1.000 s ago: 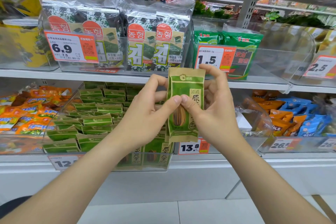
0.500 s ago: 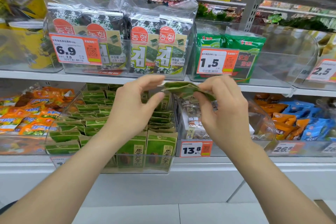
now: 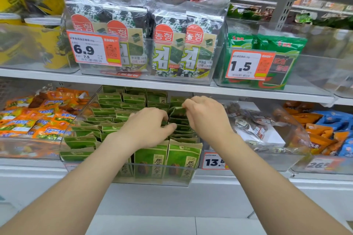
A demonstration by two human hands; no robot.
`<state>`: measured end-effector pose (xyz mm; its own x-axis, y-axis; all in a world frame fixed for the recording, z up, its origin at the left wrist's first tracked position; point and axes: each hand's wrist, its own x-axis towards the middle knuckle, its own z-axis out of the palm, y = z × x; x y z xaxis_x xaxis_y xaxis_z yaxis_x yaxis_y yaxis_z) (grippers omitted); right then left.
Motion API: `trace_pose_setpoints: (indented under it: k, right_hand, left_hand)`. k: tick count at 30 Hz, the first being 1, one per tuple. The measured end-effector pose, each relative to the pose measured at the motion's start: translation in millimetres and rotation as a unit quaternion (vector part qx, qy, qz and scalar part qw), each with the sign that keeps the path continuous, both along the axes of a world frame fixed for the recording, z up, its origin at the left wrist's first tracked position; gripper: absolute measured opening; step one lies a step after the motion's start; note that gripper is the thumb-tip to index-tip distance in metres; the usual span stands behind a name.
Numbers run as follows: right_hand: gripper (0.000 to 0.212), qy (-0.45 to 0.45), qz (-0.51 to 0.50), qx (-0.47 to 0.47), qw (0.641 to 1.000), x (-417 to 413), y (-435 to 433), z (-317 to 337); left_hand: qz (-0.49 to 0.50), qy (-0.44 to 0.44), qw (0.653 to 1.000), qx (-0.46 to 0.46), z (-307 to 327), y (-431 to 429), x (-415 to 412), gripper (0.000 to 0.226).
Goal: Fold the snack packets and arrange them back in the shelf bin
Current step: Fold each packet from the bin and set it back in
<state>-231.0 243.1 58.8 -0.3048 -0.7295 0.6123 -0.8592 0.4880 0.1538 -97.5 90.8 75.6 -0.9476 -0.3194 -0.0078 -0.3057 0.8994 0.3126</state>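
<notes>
A clear shelf bin (image 3: 152, 182) on the lower shelf holds several green-and-tan snack packets standing in rows. Both hands reach into its right-hand row. My right hand (image 3: 208, 116) pinches the top edge of a folded green packet (image 3: 176, 112) among the standing ones. My left hand (image 3: 147, 127) has its fingers curled down among the packets just left of that one, thumb extended toward it; what the fingers touch is hidden. Two front packets (image 3: 168, 158) face outward behind the bin's front wall.
Orange snack bags (image 3: 34, 118) fill the bin to the left. A bin of clear-wrapped snacks (image 3: 254, 126) stands to the right, orange and blue bags (image 3: 328, 126) beyond. The upper shelf (image 3: 172, 85) with seaweed packs (image 3: 145, 44) overhangs the bins. Price tags (image 3: 214, 161) line the shelf edge.
One second ago both hands held the packet upright in front of the shelf. They folded it flat, then moved it down and forward into the bin's right-hand row.
</notes>
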Motion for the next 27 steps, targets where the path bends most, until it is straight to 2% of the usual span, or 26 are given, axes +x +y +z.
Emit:
trace_pose_setpoints:
  k: [2,6,13,16,19,21,23,25,27]
  right_hand:
    - [0.017,-0.014,-0.001,0.046,0.999,-4,-10,-1]
    - [0.051,-0.006,-0.008,0.132,0.991,-6,-26,9]
    - [0.046,-0.088,-0.111,0.264,0.954,-17,-56,10]
    - [0.047,-0.103,-0.115,0.275,0.949,-21,-60,5]
    - [0.039,-0.14,-0.093,0.274,0.947,-19,-62,0]
    - [0.04,-0.214,-0.082,0.25,0.941,-22,-59,1]
    - [0.051,-0.274,-0.069,0.215,0.935,-23,-52,5]
    - [0.058,-0.286,-0.045,0.178,0.941,-24,-42,10]
    - [0.051,-0.288,-0.02,0.161,0.944,-24,-31,11]
  left_hand:
    - [-0.006,-0.017,1.0,-0.012,-2,-1,-2,0.063]
    - [-0.008,-0.04,0.999,-0.031,-4,1,-6,0.06]
    - [-0.019,-0.071,0.996,-0.041,-6,1,-8,0.058]
    - [-0.014,-0.07,0.997,-0.036,-5,1,-10,0.056]
    - [-0.01,-0.068,0.997,-0.032,-5,0,-10,0.057]
    - [-0.009,-0.067,0.997,-0.033,-5,1,-10,0.058]
    - [-0.009,-0.067,0.997,-0.033,-5,2,-9,0.058]
    - [-0.01,-0.067,0.997,-0.033,-6,2,-7,0.059]
    - [-0.011,-0.068,0.997,-0.034,-6,2,-7,0.06]
